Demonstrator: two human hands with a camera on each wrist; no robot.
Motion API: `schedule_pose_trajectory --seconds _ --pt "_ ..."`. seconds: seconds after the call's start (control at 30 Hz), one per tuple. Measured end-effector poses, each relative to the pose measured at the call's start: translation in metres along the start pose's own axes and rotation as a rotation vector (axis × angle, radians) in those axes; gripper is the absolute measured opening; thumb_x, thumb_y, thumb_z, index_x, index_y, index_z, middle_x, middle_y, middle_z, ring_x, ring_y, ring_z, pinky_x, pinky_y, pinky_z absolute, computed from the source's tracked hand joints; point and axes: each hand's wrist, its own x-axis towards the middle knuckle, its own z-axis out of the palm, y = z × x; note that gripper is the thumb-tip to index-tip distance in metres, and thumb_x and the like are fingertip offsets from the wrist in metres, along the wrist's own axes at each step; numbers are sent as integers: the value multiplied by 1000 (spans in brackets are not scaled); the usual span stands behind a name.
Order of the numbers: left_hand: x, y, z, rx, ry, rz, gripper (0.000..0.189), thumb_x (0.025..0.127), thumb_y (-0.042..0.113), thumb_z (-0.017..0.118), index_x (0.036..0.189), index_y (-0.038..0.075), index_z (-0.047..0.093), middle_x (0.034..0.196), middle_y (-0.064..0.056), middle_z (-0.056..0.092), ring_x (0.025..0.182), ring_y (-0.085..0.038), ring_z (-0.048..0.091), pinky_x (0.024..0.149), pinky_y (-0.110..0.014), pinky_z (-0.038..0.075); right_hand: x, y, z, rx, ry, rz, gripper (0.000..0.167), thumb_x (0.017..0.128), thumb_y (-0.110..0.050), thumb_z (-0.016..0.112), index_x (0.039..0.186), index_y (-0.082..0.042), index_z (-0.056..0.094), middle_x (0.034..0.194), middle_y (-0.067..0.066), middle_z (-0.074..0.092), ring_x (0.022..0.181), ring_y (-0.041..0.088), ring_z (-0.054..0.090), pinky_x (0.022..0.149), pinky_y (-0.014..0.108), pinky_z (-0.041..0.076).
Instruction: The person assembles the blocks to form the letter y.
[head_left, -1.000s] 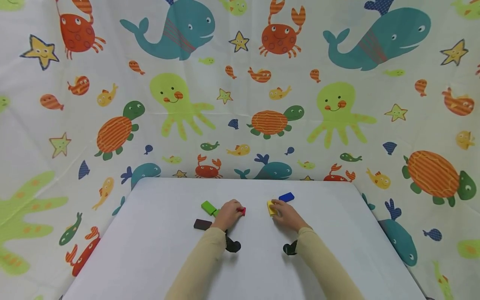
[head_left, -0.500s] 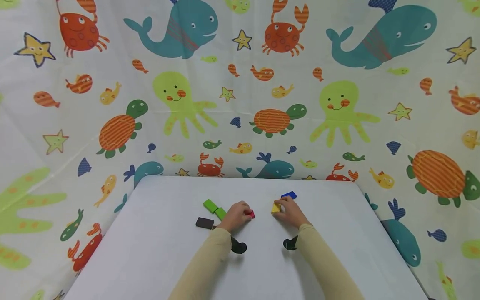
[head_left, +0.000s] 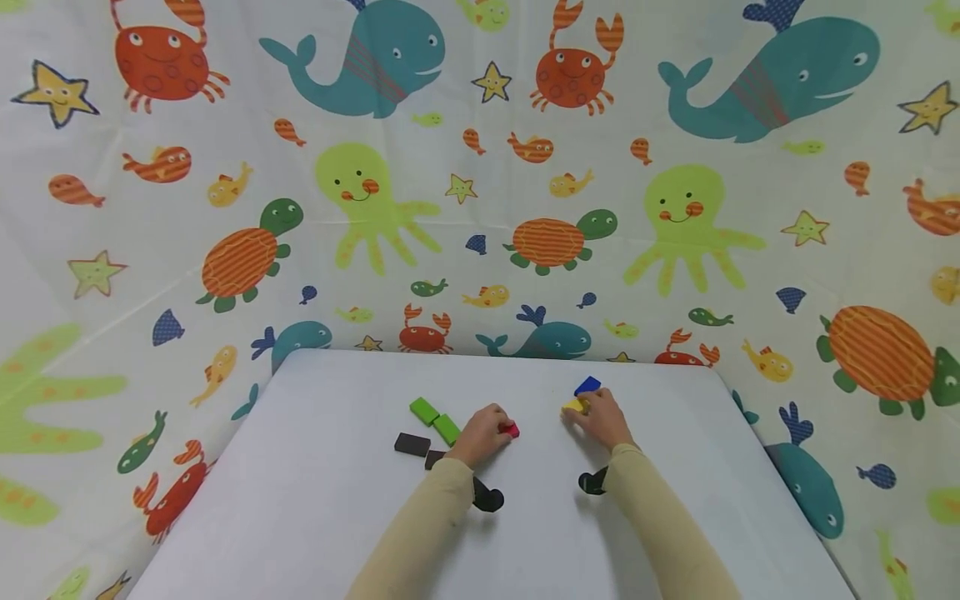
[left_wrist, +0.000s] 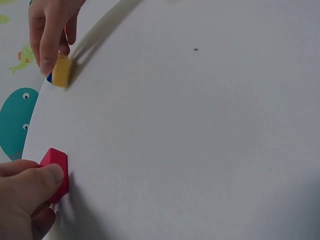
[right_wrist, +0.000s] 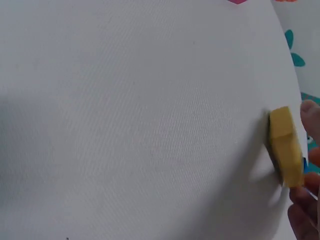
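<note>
My left hand pinches a red block between thumb and fingers, at mid-table. In the left wrist view the thumb lies across the face of the red block, which stands tilted by its shadow. To the right, my right hand holds a yellow block close in front of a blue block. The right wrist view shows the yellow block blurred, with the fingers at its near end and the thumb beside its far end. Part of the blue block is hidden behind the hand and the yellow block.
Two green blocks lie end to end left of my left hand. Below them are two dark brown blocks, one partly covered by the left wrist. Behind the white table hangs a curtain printed with sea animals.
My right hand has carried the yellow block rightward, nearer the blue one. My left hand has shifted right with the red block, uncovering a green block and part of a brown one.
</note>
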Motion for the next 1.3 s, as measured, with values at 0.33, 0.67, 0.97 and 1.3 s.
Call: schedule_pose_trajectory --seconds 0.33,0.67,0.97,1.3 --pt "11 12 9 40 33 -43 20 84 8 77 102 0 75 93 -6 61 87 -18 58 83 -31 52 -4 5 2 17 -86 -104 46 89 -28 73 127 -4 64 125 19 54 115 34 51 102 52 41" --pt "14 18 8 25 26 -64 22 84 7 76 104 0 74 95 -7 62 88 -19 59 85 -32 52 -12 2 18 104 53 7 46 89 -26 73 128 -3 64 130 23 52 120 40 48 103 55 38" --pt "14 20 8 10 21 -66 22 85 7 75 106 0 74 97 -7 63 91 -20 59 88 -33 52 -16 0 28 164 130 74 54 88 -27 72 133 -1 59 135 26 50 125 42 43 104 56 36" --pt "16 21 11 -15 16 -87 23 86 9 75 107 1 74 99 -7 62 93 -20 58 89 -34 51 -17 -1 31 238 143 96 56 88 -29 73 134 -1 58 137 24 48 127 42 42 106 56 35"
